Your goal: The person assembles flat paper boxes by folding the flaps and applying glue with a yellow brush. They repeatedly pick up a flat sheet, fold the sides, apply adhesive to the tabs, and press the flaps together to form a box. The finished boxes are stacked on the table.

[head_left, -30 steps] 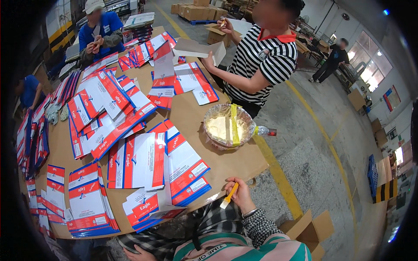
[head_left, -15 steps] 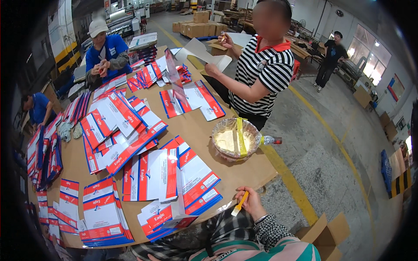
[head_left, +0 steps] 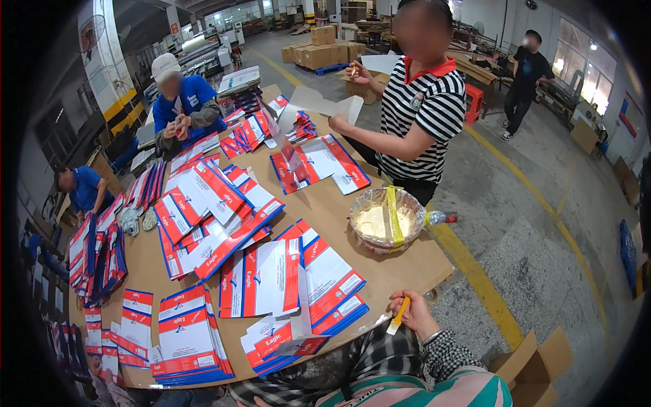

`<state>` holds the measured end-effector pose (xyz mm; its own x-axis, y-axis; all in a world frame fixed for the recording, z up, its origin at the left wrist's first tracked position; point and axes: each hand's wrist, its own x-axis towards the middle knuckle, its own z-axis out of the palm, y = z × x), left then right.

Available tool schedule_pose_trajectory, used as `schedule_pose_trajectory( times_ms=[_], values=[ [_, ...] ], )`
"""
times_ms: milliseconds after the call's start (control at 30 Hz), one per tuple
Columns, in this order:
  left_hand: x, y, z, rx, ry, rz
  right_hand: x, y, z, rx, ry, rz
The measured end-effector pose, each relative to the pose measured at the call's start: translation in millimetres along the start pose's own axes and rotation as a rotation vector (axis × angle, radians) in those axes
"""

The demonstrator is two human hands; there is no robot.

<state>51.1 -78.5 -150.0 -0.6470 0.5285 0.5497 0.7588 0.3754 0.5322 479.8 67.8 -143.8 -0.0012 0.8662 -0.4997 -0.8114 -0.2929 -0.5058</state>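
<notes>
Yellow-handled brush (head_left: 399,316) is in the right hand (head_left: 418,317), fingers closed on the handle. Brush sits on the near side of the bowl (head_left: 369,240), well apart from it; pale bristles angle down and left, over the person's plaid trousers (head_left: 380,353) by the table edge. Left hand (head_left: 260,402) is a sliver at the lower edge, far to the near left of the bowl; mostly cut off, can't tell if it grips anything.

Bowl: plastic-lined, cream-coloured paste (head_left: 373,220) inside, yellow tape (head_left: 392,207) across the top, clear bottle piece (head_left: 441,217) sticking out on its right. It stands on the brown table (head_left: 424,264).

Red-white-blue carton blanks (head_left: 332,278) lie left and near-left of the bowl; overlapping heap (head_left: 210,217) farther left, neat stack (head_left: 186,336) beyond that toward the near edge.

Past the bowl: co-worker in a striped shirt (head_left: 424,108), one hand on a pale sheet (head_left: 329,103). Open cardboard box (head_left: 532,366) sits to the bowl's near right, off the table.
</notes>
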Motion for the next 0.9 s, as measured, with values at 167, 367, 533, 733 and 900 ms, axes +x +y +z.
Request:
schedule_pose_trajectory(
  times_ms=[167,367,533,733,900],
  values=[
    [-7.2,-13.9,7.0,-0.022,0.024,0.019,-1.8,0.4,-1.3,-0.022,-0.025,0.006],
    [-9.1,-21.5,15.6,-0.056,0.074,0.043,-2.2,3.0,-0.5,0.044,-0.013,-0.027],
    [1.7,-30.6,15.1,-0.095,0.111,0.037,-3.0,3.1,1.1,0.05,-0.015,-0.04],
    [130.3,-35.6,-1.3,-0.121,0.126,-0.023,6.2,8.7,-11.3,0.044,-0.063,-0.035],
    [249.6,120.3,-138.4,-0.354,0.369,0.448,15.3,21.3,-1.4,0.04,-0.123,-0.014]
  ],
)
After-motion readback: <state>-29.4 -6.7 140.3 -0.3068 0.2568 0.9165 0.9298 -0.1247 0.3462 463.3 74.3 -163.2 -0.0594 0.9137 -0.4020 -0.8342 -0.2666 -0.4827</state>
